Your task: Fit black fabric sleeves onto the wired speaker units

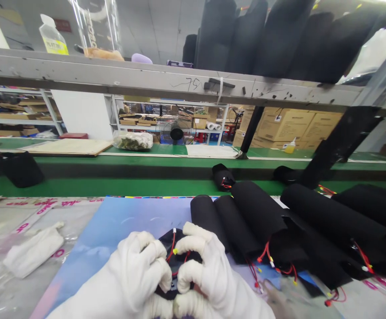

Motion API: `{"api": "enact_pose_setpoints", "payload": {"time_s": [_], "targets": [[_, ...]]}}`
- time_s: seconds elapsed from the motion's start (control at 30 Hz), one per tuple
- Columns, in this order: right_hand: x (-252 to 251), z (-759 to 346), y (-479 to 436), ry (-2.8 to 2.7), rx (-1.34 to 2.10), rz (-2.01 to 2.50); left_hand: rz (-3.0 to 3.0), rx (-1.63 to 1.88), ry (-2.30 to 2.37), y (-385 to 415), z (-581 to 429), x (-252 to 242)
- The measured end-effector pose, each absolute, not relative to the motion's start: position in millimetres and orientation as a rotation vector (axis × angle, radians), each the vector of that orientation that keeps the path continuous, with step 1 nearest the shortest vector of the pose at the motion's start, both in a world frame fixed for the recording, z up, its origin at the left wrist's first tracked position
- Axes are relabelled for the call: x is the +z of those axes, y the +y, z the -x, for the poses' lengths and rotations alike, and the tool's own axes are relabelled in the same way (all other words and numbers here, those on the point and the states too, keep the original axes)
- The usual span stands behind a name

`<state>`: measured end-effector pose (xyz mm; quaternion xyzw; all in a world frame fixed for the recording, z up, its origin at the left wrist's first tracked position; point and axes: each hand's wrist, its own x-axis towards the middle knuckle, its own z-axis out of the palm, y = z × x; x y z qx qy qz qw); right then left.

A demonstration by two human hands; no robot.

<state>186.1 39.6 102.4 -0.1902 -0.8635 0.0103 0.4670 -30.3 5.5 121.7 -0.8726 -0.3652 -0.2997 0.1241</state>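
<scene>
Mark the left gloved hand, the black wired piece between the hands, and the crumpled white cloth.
White-gloved left hand (126, 277), head view, point on the back of the hand.
Black round wired piece (177, 238), head view, point on its upper black surface.
Crumpled white cloth (33, 250), head view, point on its middle.

White-gloved fingers (153, 250) hide most of the rounded black piece with red wires (176, 240); a blurred grey shape (275, 301) at the bottom edge cannot be made out.

A crumpled white cloth (33, 250) lies on plastic sheeting (0, 274); past the green conveyor (113, 187), a fan (172, 130) stands before metal shelving (226, 119), cardboard cartons (286, 126) stacked to its right.
</scene>
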Motion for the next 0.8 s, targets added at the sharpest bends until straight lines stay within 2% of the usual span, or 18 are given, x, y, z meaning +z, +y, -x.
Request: {"api": "enact_pose_setpoints", "payload": {"time_s": [0.13, 0.23, 0.3, 0.4, 0.57, 0.7, 0.8], "targets": [[105, -190, 40, -2.166, 0.118, 0.494, 2.610, -1.111, -1.127, -1, 40, 130], [107, -196, 36, -2.230, 0.176, 0.496, 2.380, -1.328, -1.198, -11, 62, 128], [109, -197, 34, -2.241, 0.198, 0.494, 2.234, -1.412, -1.256, -14, 76, 116], [109, -193, 32, -2.227, 0.196, 0.516, 2.384, -1.528, -1.244, -11, 78, 89], [93, -184, 36, -1.985, 0.179, 0.440, 2.488, -2.056, -1.788, 0, 36, 56], [83, -192, 27, -1.812, 0.312, 0.546, 2.513, -2.132, -1.858, -3, 17, 56], [81, -206, 16, -1.677, 0.362, 0.617, 2.436, -2.120, -1.973, 14, 25, 78]]}}
